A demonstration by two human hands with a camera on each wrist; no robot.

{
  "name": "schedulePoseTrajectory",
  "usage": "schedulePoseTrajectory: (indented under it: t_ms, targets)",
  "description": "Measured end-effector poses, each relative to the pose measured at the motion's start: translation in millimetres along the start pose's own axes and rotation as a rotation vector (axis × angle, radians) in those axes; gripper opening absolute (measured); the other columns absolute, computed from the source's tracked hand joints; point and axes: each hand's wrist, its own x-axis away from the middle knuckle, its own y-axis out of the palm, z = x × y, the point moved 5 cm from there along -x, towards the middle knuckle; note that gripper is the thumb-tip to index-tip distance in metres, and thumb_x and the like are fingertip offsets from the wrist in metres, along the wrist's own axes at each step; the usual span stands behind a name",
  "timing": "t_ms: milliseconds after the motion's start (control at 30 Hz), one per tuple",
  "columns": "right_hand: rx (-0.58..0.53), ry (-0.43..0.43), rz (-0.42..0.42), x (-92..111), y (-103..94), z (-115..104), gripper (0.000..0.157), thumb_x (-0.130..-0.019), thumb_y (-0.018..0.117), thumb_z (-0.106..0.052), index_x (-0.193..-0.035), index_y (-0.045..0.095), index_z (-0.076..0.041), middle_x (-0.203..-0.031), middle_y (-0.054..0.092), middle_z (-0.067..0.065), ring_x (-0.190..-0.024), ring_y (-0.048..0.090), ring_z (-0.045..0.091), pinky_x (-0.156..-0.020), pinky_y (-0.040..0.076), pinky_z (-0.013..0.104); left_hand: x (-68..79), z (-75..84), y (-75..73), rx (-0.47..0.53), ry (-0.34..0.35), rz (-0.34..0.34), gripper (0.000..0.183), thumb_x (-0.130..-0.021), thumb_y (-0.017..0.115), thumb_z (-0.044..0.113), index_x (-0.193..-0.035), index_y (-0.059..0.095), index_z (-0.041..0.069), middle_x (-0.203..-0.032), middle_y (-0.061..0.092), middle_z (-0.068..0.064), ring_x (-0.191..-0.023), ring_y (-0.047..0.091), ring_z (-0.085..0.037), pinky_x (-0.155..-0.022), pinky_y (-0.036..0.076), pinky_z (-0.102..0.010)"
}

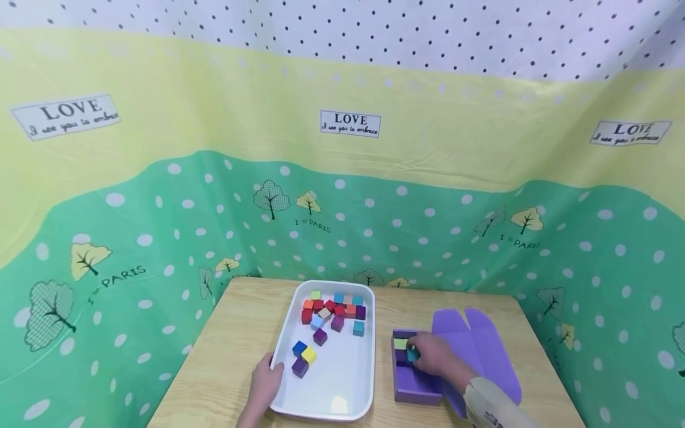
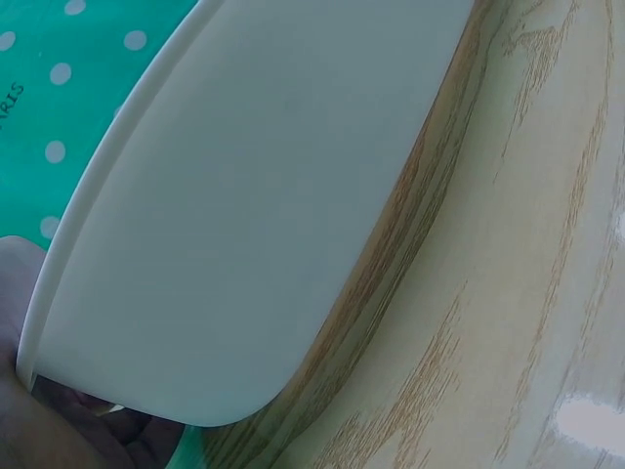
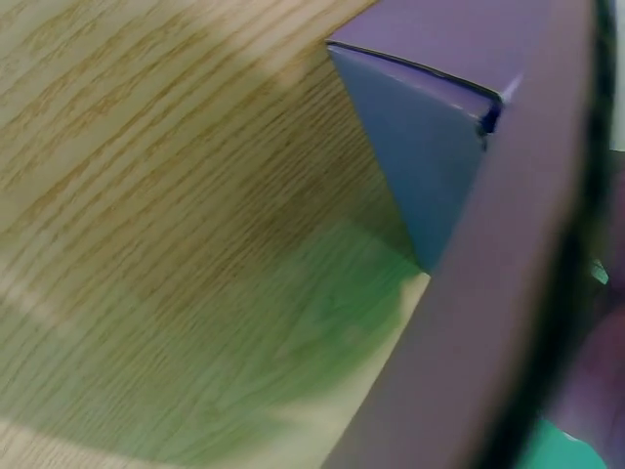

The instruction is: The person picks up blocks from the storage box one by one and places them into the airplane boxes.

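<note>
A white tray holds several small coloured wooden cubes, most of them grouped towards its far end. My left hand grips the tray's left rim; in the left wrist view the hand shows at the rim's lower corner. On the right stands an open purple box with its lid folded out. Reaching over the box's right wall, my right hand pinches a teal cube inside it. Beside that cube lie a light green cube and a dark purple cube.
The purple lid spreads over the table to the right of the box, under my right forearm. Both containers stand on a wooden table. A patterned curtain encloses the table's back and sides.
</note>
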Motion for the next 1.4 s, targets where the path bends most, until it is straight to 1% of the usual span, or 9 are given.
schedulePoseTrajectory:
  t_ms: [100,433,533,633,800,967,1167,1267,1400]
  targets:
    - [-0.007,0.009,-0.015,0,3.8,1,0.034,-0.060,0.071,-0.020,-0.093,0.064,-0.015,-0.076,0.053,-0.004,-0.065,0.047,0.011,-0.053,0.043,0.031,1.1,-0.8,-0.5,0.000,-0.005,0.007,0.040,-0.085,0.048,0.012,-0.122,0.044,-0.004,-0.122,0.045,-0.027,-0.108,0.044,-0.042,-0.086,0.039,-0.052]
    - [0.023,0.022,0.002,-3,8.5,2,0.034,-0.063,0.071,-0.022,-0.095,0.064,-0.016,-0.077,0.051,-0.004,-0.062,0.045,0.011,-0.048,0.040,0.031,-0.1,0.1,0.0,0.009,-0.005,0.004,0.038,-0.086,0.047,0.011,-0.121,0.045,-0.004,-0.121,0.046,-0.027,-0.108,0.045,-0.042,-0.086,0.039,-0.051]
    - [0.007,0.027,0.024,-1,10.1,2,0.028,-0.064,0.072,-0.022,-0.090,0.063,-0.016,-0.074,0.049,-0.004,-0.061,0.043,0.011,-0.048,0.039,0.030,1.2,-1.4,1.6,0.009,0.000,0.000,0.038,-0.086,0.046,0.011,-0.121,0.044,-0.005,-0.121,0.045,-0.027,-0.108,0.044,-0.042,-0.085,0.039,-0.052]
    - [0.008,0.027,0.032,1,11.9,3,0.018,-0.066,0.072,-0.025,-0.076,0.058,-0.019,-0.066,0.044,-0.008,-0.056,0.040,0.009,-0.045,0.035,0.027,2.5,-2.2,1.8,0.009,-0.007,-0.006,0.038,-0.086,0.046,0.011,-0.120,0.045,-0.004,-0.121,0.045,-0.027,-0.108,0.045,-0.042,-0.085,0.039,-0.052]
    - [-0.014,-0.003,0.036,0,12.7,5,0.025,-0.069,0.070,-0.027,-0.062,0.047,-0.023,-0.054,0.038,-0.012,-0.047,0.036,0.007,-0.040,0.030,0.024,3.6,-2.1,1.0,0.011,-0.001,-0.002,0.037,-0.086,0.047,0.011,-0.119,0.046,-0.005,-0.119,0.047,-0.027,-0.105,0.047,-0.041,-0.085,0.040,-0.051]
    - [-0.022,-0.010,0.036,-3,8.4,8,0.027,-0.068,0.070,-0.025,-0.061,0.044,-0.024,-0.053,0.039,-0.012,-0.047,0.036,0.007,-0.041,0.030,0.024,1.4,0.8,0.8,0.038,0.029,0.014,0.035,-0.086,0.047,0.011,-0.117,0.047,-0.005,-0.116,0.049,-0.028,-0.102,0.049,-0.040,-0.084,0.041,-0.050]
    - [0.011,-0.045,0.058,-2,6.6,10,0.025,-0.063,0.069,-0.015,-0.062,0.046,-0.026,-0.055,0.038,-0.016,-0.049,0.037,0.006,-0.042,0.030,0.023,1.0,1.2,1.0,0.051,0.008,0.007,0.035,-0.086,0.047,0.010,-0.118,0.047,-0.005,-0.118,0.048,-0.027,-0.104,0.048,-0.040,-0.085,0.041,-0.049]
    - [0.005,-0.046,0.071,-1,5.0,10,0.025,-0.063,0.068,-0.013,-0.062,0.047,-0.025,-0.055,0.038,-0.016,-0.049,0.037,0.005,-0.042,0.030,0.023,0.8,1.2,0.7,0.048,0.015,0.006,0.036,-0.086,0.047,0.010,-0.118,0.046,-0.005,-0.117,0.048,-0.028,-0.104,0.048,-0.040,-0.085,0.041,-0.050]
    - [-0.029,-0.015,0.047,-1,3.8,9,0.026,-0.067,0.071,-0.021,-0.061,0.046,-0.025,-0.053,0.038,-0.015,-0.047,0.036,0.005,-0.041,0.030,0.023,-0.2,1.6,0.0,0.037,0.013,0.006,0.036,-0.086,0.047,0.011,-0.119,0.046,-0.005,-0.118,0.048,-0.027,-0.104,0.048,-0.040,-0.085,0.041,-0.050]
